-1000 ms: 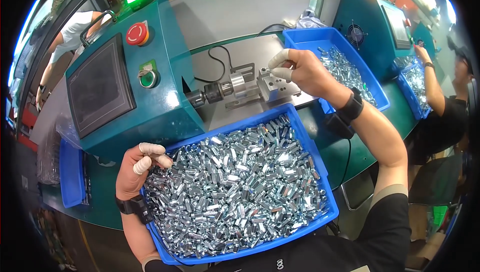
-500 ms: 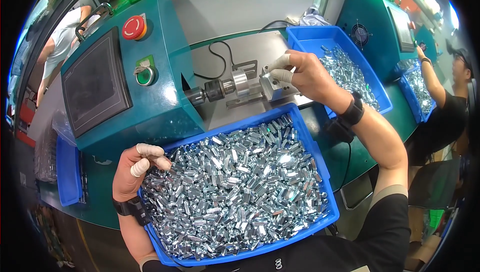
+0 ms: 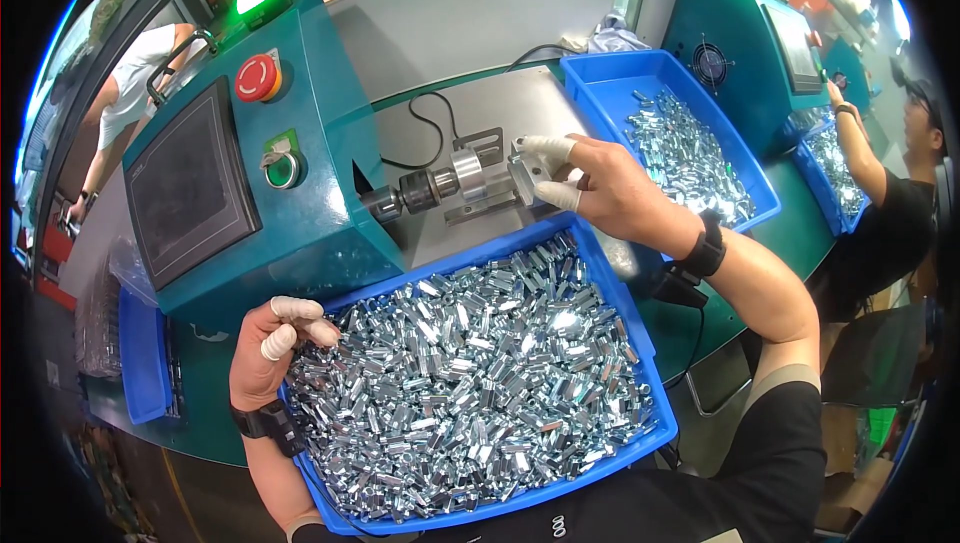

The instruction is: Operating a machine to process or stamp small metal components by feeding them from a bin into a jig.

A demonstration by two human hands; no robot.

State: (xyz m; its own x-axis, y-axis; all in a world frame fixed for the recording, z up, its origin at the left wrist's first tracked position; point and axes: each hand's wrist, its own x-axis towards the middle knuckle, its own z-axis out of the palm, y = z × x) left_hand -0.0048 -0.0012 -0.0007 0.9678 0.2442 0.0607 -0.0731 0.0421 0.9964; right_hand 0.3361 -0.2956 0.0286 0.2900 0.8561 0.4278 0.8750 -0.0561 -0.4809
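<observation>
My left hand (image 3: pixel 262 348), white covers on its fingertips, is closed over the left edge of a blue bin (image 3: pixel 652 343). Its fingers curl together; whatever they hold is hidden. Shiny hexagonal metal sleeves (image 3: pixel 460 373) fill this bin. Beyond it, my right hand (image 3: pixel 615 183) grips a small metal fixture block (image 3: pixel 522 178), index finger on its upper edge and thumb on its near side. Left of the block are a round metal collar (image 3: pixel 467 173) and a dark chuck (image 3: pixel 418 191), in line with the block on the machine.
At left stands a green machine (image 3: pixel 310 163) with a dark screen (image 3: pixel 190 183), red stop button (image 3: pixel 258 77) and green button (image 3: pixel 282 170). A second blue bin (image 3: pixel 600 93) of metal pieces lies behind my right hand. A co-worker (image 3: pixel 880 163) sits at far right.
My right thumb and index finger have spread wider around the fixture block, the thumb moving down its side. My left hand stays at the bin's edge. The whole view has shifted slightly.
</observation>
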